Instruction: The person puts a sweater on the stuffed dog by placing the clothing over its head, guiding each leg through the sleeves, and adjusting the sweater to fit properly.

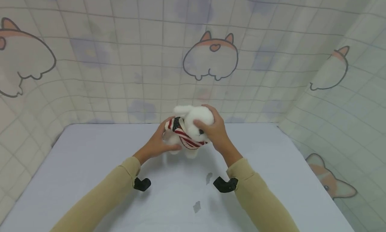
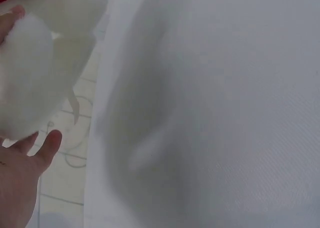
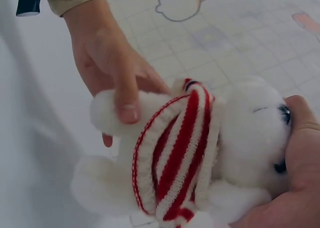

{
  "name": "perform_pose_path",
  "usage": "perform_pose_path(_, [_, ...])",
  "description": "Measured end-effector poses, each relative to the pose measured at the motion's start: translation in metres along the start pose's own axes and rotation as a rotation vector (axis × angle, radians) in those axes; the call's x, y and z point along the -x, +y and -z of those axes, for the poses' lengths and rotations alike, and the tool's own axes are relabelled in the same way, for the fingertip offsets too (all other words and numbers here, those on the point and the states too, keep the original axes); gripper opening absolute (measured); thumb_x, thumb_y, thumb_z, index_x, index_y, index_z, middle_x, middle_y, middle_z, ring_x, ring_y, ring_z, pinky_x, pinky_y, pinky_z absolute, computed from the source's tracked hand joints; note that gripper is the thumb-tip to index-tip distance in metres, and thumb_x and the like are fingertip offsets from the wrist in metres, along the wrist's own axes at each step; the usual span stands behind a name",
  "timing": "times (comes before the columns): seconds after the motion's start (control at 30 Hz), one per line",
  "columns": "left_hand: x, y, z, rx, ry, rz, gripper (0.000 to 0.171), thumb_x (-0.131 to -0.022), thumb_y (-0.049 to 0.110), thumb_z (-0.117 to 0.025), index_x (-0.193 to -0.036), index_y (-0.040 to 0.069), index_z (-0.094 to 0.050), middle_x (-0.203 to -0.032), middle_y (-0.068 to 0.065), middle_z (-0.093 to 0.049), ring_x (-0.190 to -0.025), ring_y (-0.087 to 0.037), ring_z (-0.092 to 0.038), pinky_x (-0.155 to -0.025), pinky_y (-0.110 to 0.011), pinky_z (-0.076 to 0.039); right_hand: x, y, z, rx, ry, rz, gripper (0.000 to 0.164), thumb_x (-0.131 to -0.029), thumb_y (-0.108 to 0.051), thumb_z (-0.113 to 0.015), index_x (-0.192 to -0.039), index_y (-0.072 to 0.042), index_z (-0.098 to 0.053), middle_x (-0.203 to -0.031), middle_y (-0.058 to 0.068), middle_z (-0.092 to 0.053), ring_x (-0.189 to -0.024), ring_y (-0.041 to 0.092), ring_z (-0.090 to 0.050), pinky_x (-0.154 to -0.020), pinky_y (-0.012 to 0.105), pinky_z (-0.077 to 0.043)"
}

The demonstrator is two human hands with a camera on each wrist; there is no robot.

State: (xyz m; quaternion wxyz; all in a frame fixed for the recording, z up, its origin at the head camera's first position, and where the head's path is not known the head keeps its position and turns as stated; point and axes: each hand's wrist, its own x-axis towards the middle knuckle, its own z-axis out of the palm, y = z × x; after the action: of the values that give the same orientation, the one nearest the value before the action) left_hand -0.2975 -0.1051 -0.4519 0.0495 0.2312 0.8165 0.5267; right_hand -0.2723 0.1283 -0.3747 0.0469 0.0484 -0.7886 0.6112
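Note:
A white plush toy (image 1: 199,115) in a red-and-cream striped knit sweater (image 3: 182,148) is held above the table, its body tilted. My right hand (image 1: 217,130) grips the head, the thumb lying across the face near a dark eye. On the other side, my left hand (image 1: 158,143) holds the lower body; in the right wrist view its thumb (image 3: 127,100) presses on one white leg. Only the pale fur and part of the left hand (image 2: 20,183) show in the left wrist view. Fingers behind the toy are hidden.
A white table (image 1: 99,151) lies under the hands, with two small grey marks (image 1: 197,207) on its surface. Around its back and sides hangs a grid-patterned curtain (image 1: 135,64) with cartoon corgi prints. Black straps (image 1: 225,185) sit at both wrists.

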Motion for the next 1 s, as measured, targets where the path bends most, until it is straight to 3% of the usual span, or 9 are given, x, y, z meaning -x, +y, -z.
perform_pose_path(0.13, [-0.005,0.003,-0.002,0.047,-0.012,-0.006,0.099,-0.073,0.027,-0.084,-0.149,0.04,-0.021,-0.144,0.001,-0.042,-0.126,-0.027,-0.045,-0.099,-0.053,-0.043,0.002,0.01,0.01,-0.14,-0.008,-0.008,0.063,-0.085,-0.026,-0.072,-0.141,-0.029,-0.043,-0.136,0.006,-0.047,-0.118,0.027,-0.05,-0.092,0.045,-0.049])
perform_pose_path(0.37, [-0.01,0.009,-0.006,0.087,-0.098,0.095,0.104,-0.064,0.039,-0.089,-0.146,0.047,-0.025,-0.14,0.004,-0.047,-0.119,-0.025,-0.051,-0.095,-0.045,-0.047,0.01,0.024,0.018,-0.374,-0.04,-0.032,0.058,-0.087,-0.017,-0.064,-0.141,-0.02,-0.043,-0.131,0.006,-0.046,-0.114,0.021,-0.049,-0.089,0.033,-0.05])
perform_pose_path(0.6, [-0.011,0.013,-0.007,0.136,-0.092,0.122,0.092,-0.067,0.03,-0.089,-0.143,0.034,-0.038,-0.131,-0.005,-0.051,-0.11,-0.027,-0.054,-0.086,-0.038,-0.051,0.017,0.036,0.025,-0.579,-0.085,-0.036,0.05,-0.088,-0.014,-0.055,-0.136,-0.017,-0.042,-0.124,0.003,-0.047,-0.109,0.014,-0.052,-0.088,0.024,-0.051])
perform_pose_path(0.7, [-0.013,0.014,-0.009,0.094,-0.066,0.115,0.087,-0.068,0.027,-0.088,-0.142,0.027,-0.042,-0.135,-0.005,-0.047,-0.114,-0.028,-0.052,-0.09,-0.041,-0.05,0.018,0.044,0.03,-0.524,-0.094,-0.056,0.052,-0.089,-0.014,-0.055,-0.139,-0.017,-0.04,-0.126,0.003,-0.046,-0.11,0.016,-0.051,-0.088,0.026,-0.05])
perform_pose_path(0.9, [-0.019,0.014,-0.01,-0.022,-0.036,0.1,0.083,-0.067,0.027,-0.088,-0.139,0.023,-0.046,-0.142,-0.006,-0.042,-0.121,-0.031,-0.048,-0.098,-0.051,-0.045,0.018,0.05,0.045,-0.196,-0.09,-0.055,0.059,-0.093,-0.02,-0.062,-0.146,-0.023,-0.036,-0.142,0.007,-0.043,-0.126,0.023,-0.045,-0.102,0.04,-0.043])
perform_pose_path(1.0, [-0.023,0.014,-0.011,-0.11,-0.043,0.073,0.083,-0.065,0.029,-0.088,-0.138,0.023,-0.048,-0.142,-0.006,-0.041,-0.123,-0.031,-0.047,-0.099,-0.053,-0.044,0.02,0.047,0.052,-0.095,-0.085,-0.019,0.062,-0.092,-0.023,-0.065,-0.147,-0.025,-0.036,-0.148,0.006,-0.042,-0.136,0.026,-0.04,-0.111,0.049,-0.036])
